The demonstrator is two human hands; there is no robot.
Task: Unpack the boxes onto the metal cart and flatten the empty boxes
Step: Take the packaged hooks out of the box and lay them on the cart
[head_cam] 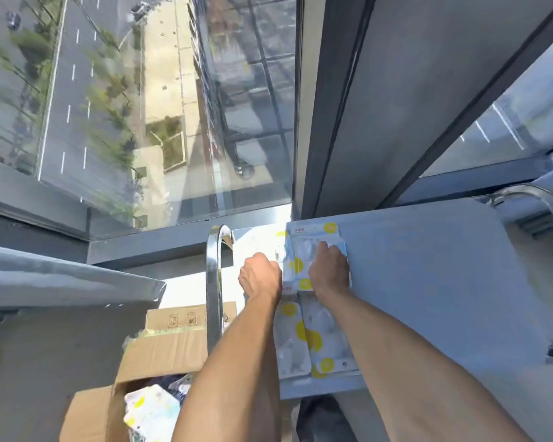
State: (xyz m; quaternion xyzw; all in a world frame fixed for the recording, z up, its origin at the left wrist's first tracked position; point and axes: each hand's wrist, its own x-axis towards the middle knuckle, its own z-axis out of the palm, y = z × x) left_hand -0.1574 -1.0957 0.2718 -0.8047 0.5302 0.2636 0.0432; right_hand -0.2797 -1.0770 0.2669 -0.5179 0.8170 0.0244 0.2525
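Window glass (134, 100) ahead, street far below. Grey metal cart (428, 282) top under both hands, chrome handle (214, 288) left of fingers. Blister packs (313, 339), white-blue card with yellow dots, clear bubbles, lying flat in rows on cart. Right hand (329, 269) fingers spread flat, pressing far pack (316, 247). Left hand (261, 275) fingers curled under at neighbouring pack's edge; grip cannot tell. Open cardboard box (154, 362) below left, more packs inside. Grey curtain (61, 275) further left.
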